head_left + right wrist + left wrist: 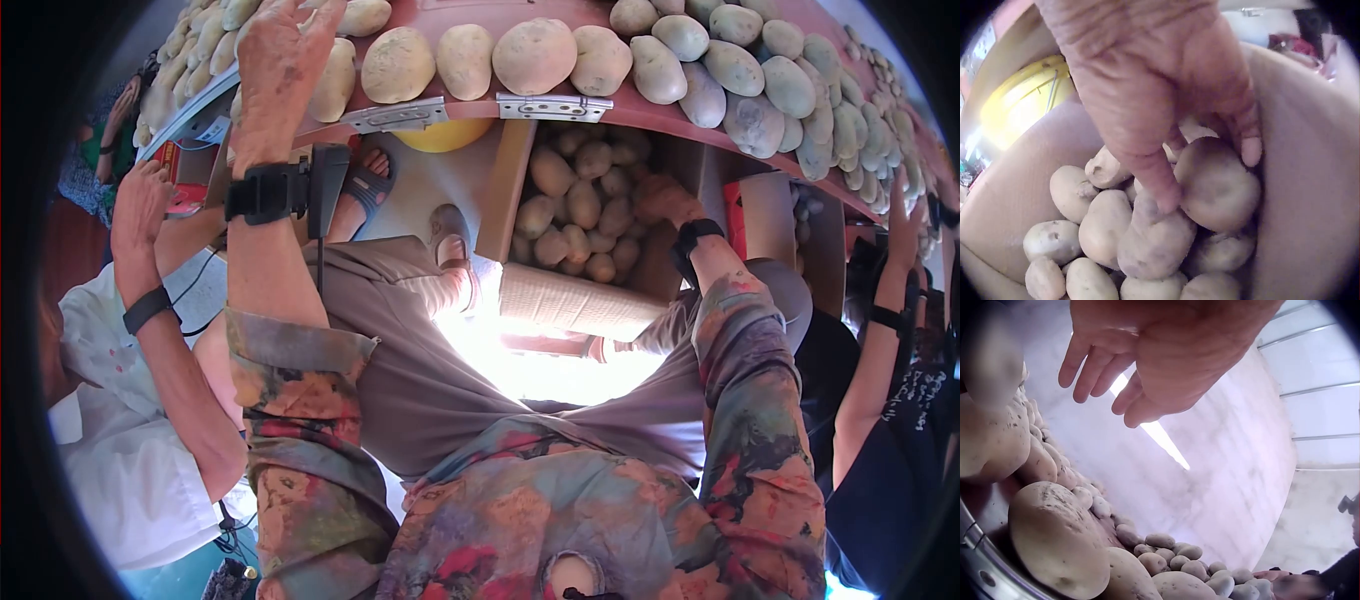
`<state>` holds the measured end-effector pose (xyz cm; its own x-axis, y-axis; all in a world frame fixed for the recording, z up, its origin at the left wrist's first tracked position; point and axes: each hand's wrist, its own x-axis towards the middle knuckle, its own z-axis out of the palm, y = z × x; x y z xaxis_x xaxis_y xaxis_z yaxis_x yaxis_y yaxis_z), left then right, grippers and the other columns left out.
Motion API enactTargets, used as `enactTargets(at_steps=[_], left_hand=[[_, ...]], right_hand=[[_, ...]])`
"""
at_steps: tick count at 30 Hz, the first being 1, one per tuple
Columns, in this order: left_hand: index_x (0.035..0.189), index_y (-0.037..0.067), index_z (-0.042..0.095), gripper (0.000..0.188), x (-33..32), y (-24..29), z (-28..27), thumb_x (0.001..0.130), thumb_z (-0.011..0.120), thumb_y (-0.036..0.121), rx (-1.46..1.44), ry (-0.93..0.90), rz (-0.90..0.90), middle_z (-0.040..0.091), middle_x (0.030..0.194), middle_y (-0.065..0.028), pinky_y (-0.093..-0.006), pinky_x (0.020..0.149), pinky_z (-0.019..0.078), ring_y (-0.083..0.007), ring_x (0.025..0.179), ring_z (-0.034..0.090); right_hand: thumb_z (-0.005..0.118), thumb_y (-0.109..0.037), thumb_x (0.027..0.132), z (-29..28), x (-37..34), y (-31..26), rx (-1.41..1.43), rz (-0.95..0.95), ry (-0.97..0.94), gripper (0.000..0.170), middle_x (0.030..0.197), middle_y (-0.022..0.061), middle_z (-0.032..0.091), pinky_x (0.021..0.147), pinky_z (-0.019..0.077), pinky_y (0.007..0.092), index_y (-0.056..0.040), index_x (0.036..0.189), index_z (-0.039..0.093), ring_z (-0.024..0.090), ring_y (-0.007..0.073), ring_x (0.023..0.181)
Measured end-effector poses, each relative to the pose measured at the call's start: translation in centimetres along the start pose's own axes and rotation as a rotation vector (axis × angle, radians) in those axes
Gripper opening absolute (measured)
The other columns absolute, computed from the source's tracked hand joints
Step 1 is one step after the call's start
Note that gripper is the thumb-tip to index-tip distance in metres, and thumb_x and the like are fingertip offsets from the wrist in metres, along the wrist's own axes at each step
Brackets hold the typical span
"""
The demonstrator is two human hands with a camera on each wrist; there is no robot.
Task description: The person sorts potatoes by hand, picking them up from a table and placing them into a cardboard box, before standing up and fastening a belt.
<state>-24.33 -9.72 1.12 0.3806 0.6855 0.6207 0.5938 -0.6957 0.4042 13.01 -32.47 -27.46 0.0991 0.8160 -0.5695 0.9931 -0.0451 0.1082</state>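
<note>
In the head view my left hand (285,80) is raised at the table's edge, beside the row of potatoes (399,65). The left wrist view shows this hand (1166,356) holding nothing, its fingers loosely extended above large potatoes (1059,540). My right hand (668,200) is down inside a cardboard box (570,300) of potatoes (583,204). In the right wrist view that hand (1160,87) grips a round potato (1217,185), thumb on its left side and a fingertip by its upper right; the other fingers are partly hidden. More potatoes (1105,230) lie below and beside it.
Potatoes cover much of the red table (450,12), which has metal hinges (555,107) on its edge. A yellow container (445,134) stands on the floor left of the box. Other people's arms reach in at left (185,370) and right (870,350).
</note>
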Motion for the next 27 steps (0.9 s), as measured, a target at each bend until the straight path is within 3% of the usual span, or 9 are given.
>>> enactTargets(at_steps=[3,6,9,12,15,21,24,26,27], left_hand=[[0.102,-0.001,0.066,0.022,2.1,-9.0,1.3,0.086,0.063,0.014,-0.485,-0.056,-0.232,0.068,0.095,-0.0151,-0.0347,0.079,0.0517,-0.0263,0.089,0.067],[0.098,-0.002,0.065,0.021,-1.1,3.9,0.3,0.087,0.060,0.015,-0.082,0.143,0.034,0.067,0.090,-0.0174,-0.0363,0.074,0.0511,-0.0303,0.084,0.067],[0.118,0.012,0.067,0.033,0.5,-0.9,0.5,0.090,0.064,0.029,0.007,-0.040,-0.109,0.072,0.103,-0.0090,-0.0281,0.084,0.0506,-0.0162,0.097,0.067],[0.109,0.010,0.069,0.027,-0.1,0.9,0.6,0.088,0.061,0.025,-0.156,-0.074,-0.143,0.072,0.097,-0.0146,-0.0355,0.077,0.0538,-0.0251,0.090,0.070],[0.102,0.009,0.070,0.018,-0.9,4.1,0.9,0.087,0.062,0.015,-0.313,-0.095,-0.010,0.071,0.093,-0.0126,-0.0325,0.071,0.0540,-0.0202,0.083,0.070],[0.092,0.006,0.066,0.013,-2.7,8.6,2.8,0.079,0.065,0.004,-0.339,-0.225,0.461,0.066,0.084,-0.0091,-0.0347,0.064,0.0512,-0.0271,0.073,0.065],[0.088,0.008,0.065,0.010,-4.3,10.0,4.3,0.079,0.067,0.011,-0.440,-0.312,0.502,0.064,0.078,-0.0079,-0.0358,0.058,0.0506,-0.0269,0.067,0.064],[0.087,0.008,0.064,0.011,-5.3,10.8,4.7,0.080,0.067,0.015,-0.406,-0.392,0.538,0.063,0.076,-0.0074,-0.0357,0.057,0.0508,-0.0269,0.068,0.065],[0.086,0.008,0.064,0.013,-5.6,11.1,4.9,0.080,0.068,0.019,-0.389,-0.476,0.573,0.063,0.075,-0.0070,-0.0356,0.057,0.0510,-0.0269,0.068,0.065]], right_hand=[[0.061,-0.028,0.079,-0.5,-0.6,-0.7,0.190,0.121,0.117,0.051,0.106,0.0211,0.068,0.084,0.0539,0.0436,0.0005,0.120,0.055,0.065,0.0392,0.101],[0.062,-0.028,0.079,-1.1,-0.5,-0.6,0.212,0.105,-0.017,0.063,0.109,0.0223,0.067,0.088,0.0514,0.0444,0.0004,0.132,0.043,0.063,0.0415,0.104],[0.060,-0.024,0.079,0.1,-0.3,-0.3,0.132,0.064,0.166,0.051,0.106,0.0211,0.068,0.090,0.0501,0.0451,-0.0019,0.124,0.054,0.064,0.0378,0.103],[0.055,-0.015,0.081,4.2,1.9,0.7,-0.099,-0.138,0.114,0.033,0.114,0.0228,0.064,0.092,0.0515,0.0466,-0.0044,0.111,0.066,0.064,0.0376,0.102],[0.052,-0.012,0.082,3.3,0.2,-0.4,0.242,0.022,0.279,0.028,0.107,0.0243,0.065,0.086,0.0546,0.0465,-0.0008,0.103,0.067,0.067,0.0379,0.094],[0.057,-0.013,0.078,2.1,-1.6,-2.4,-0.060,-0.034,0.454,0.023,0.087,0.0193,0.067,0.063,0.0570,0.0398,-0.0103,0.098,0.069,0.070,0.0305,0.083],[0.056,-0.013,0.079,-6.2,-6.3,-6.1,0.037,-0.125,0.379,0.023,0.092,0.0186,0.068,0.065,0.0570,0.0394,-0.0083,0.099,0.067,0.069,0.0297,0.087],[0.062,-0.007,0.077,-11.8,-8.6,-8.2,0.253,-0.085,-0.149,0.031,0.112,0.0166,0.064,0.085,0.0524,0.0414,-0.0076,0.108,0.064,0.064,0.0334,0.101],[0.062,-0.007,0.077,-12.6,-9.3,-8.3,0.246,-0.098,-0.138,0.031,0.112,0.0166,0.064,0.085,0.0524,0.0414,-0.0076,0.108,0.064,0.064,0.0334,0.101]])
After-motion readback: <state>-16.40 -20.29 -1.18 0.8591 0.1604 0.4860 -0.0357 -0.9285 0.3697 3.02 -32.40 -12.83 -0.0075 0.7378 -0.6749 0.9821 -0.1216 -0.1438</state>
